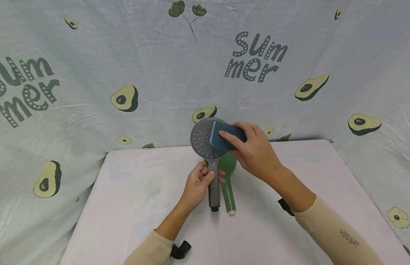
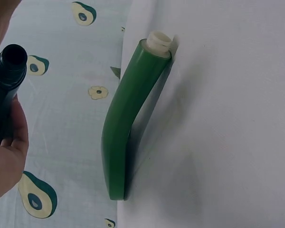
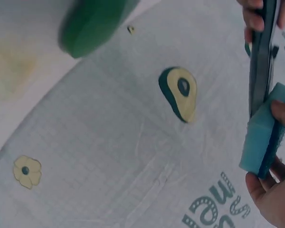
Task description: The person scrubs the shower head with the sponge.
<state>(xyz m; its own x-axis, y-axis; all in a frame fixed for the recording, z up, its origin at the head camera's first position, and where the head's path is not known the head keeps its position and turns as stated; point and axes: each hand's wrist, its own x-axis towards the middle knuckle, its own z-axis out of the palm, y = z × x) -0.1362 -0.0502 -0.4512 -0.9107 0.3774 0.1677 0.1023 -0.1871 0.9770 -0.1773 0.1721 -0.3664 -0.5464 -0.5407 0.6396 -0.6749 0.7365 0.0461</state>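
A grey shower head (image 1: 201, 141) is held up by its handle in my left hand (image 1: 195, 186), its round nozzle face toward me. My right hand (image 1: 258, 151) grips a blue sponge (image 1: 227, 137) laid over the right part of that face. From the right wrist, the sponge (image 3: 262, 137) shows a light foam layer and a darker layer, with the foam against the shower head (image 3: 260, 66). A green shower head (image 1: 229, 195) lies on the table behind and right of the grey one. In the left wrist view, the green one (image 2: 128, 109) shows its pale threaded end.
The table (image 1: 132, 206) has a pale cover. Behind it hangs a cloth (image 1: 165, 81) printed with avocados, flowers and lettering. Black wrist mounts show at the left wrist (image 1: 181, 250) and beneath the right forearm (image 1: 286, 207).
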